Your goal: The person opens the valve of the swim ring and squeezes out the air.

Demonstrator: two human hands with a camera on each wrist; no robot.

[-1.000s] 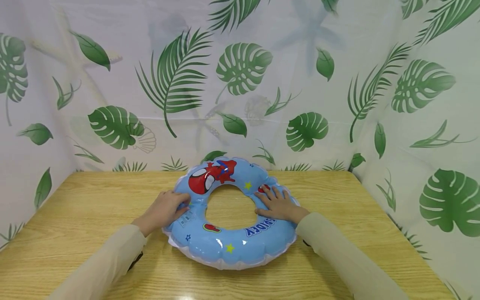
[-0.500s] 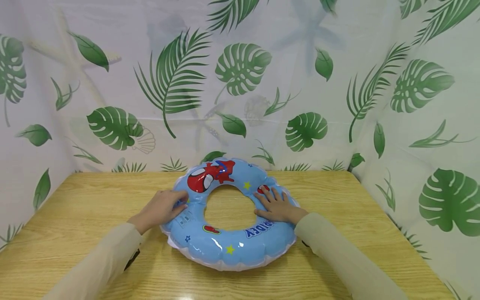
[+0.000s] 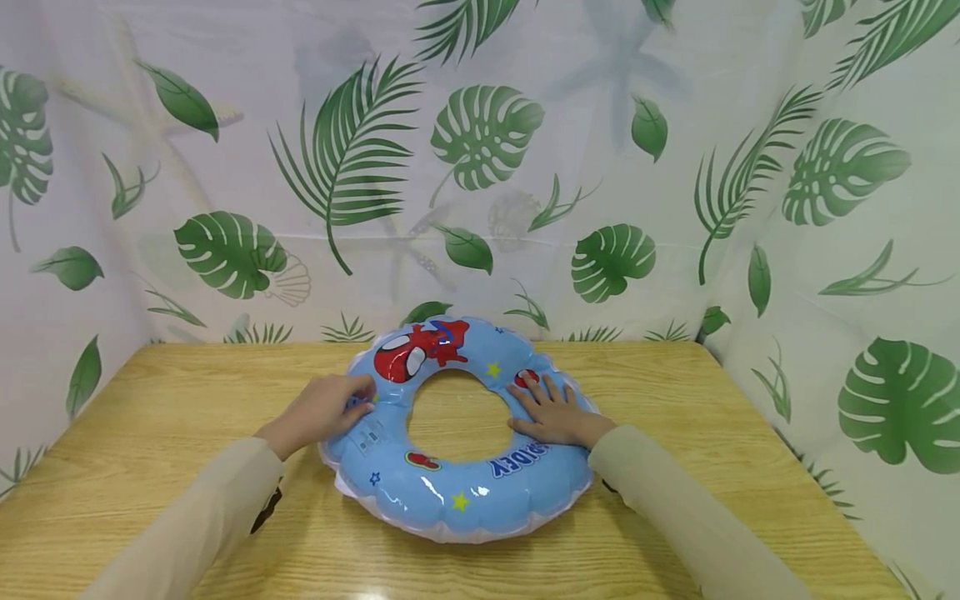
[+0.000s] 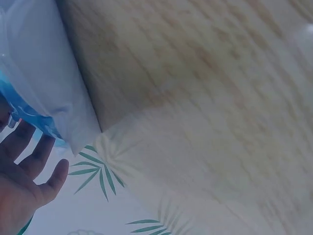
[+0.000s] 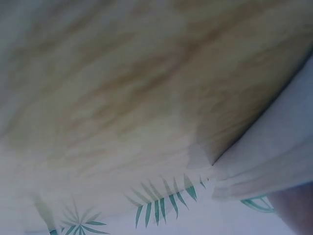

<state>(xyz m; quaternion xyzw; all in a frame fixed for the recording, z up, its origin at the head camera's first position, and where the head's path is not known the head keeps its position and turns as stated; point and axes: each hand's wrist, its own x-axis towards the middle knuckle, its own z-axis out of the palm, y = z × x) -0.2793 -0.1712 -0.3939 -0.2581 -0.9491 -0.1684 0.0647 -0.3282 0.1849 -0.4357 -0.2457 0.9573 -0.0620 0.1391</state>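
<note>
While the right hand (image 3: 555,414) splays across the swim ring (image 3: 430,490), whether the left hand (image 3: 324,410) grips is unclear.

A yellowish wood-grained counter (image 3: 202,392) stretched beyond the left grip (image 3: 322,411) and the right grip (image 3: 555,414); directly on it, beneath the right one and touching the left, lay a blue inflatable ring (image 3: 420,492) (whitish underneath).

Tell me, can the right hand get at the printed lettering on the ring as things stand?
Probably yes: the right hand rests, fingers spread, on the blue ring, right beside the lettering, and nothing visible lies between them. The lettering's upper end looks partly covered, though.
</note>
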